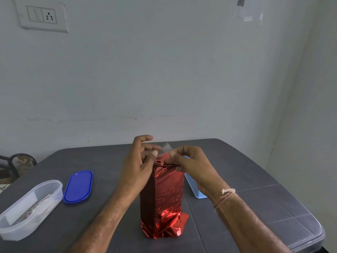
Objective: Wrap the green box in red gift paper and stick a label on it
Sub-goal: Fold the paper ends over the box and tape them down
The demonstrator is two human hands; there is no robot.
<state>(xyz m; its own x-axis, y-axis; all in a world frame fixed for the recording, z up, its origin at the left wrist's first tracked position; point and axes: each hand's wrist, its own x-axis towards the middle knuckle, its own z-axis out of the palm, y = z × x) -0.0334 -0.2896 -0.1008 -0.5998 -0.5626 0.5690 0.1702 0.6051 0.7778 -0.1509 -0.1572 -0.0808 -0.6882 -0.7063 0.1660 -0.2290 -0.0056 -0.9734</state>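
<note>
Box (164, 196) is standing upright at the centre of the frame on the dark grey bench (255, 189), already fully covered in shiny red paper (169, 190), no green showing anywhere. Bottom end of the wrap is crumpled and flares out a bit where it meets the bench, w/ one corner sticking out to the right.

Both hands are up at the top end of the box. Left hand (140, 161) is on the left side of the top, thumb and a finger pinched together at the folded paper, other fingers curled loosely above. Right hand (189, 161) is on the right side, fingers pinched on the folded flap. Between the two thumbs there's a small clear strip of tape (166, 147) sticking up, kinda blurry, can't tell exactly which fingers are holding it. Right wrist has a thread band (225, 197).

Lower left of frame: a clear oval tub (54, 189) w/ some stuff inside, can't make out what. Its blue lid (78, 186) lies flat just to the right of it, apart from the tub. Behind the box on the right, a light blue tray (193, 187) is partly hidden by the right hand.

Upper left on the wall there's a switch plate (42, 16).
</note>
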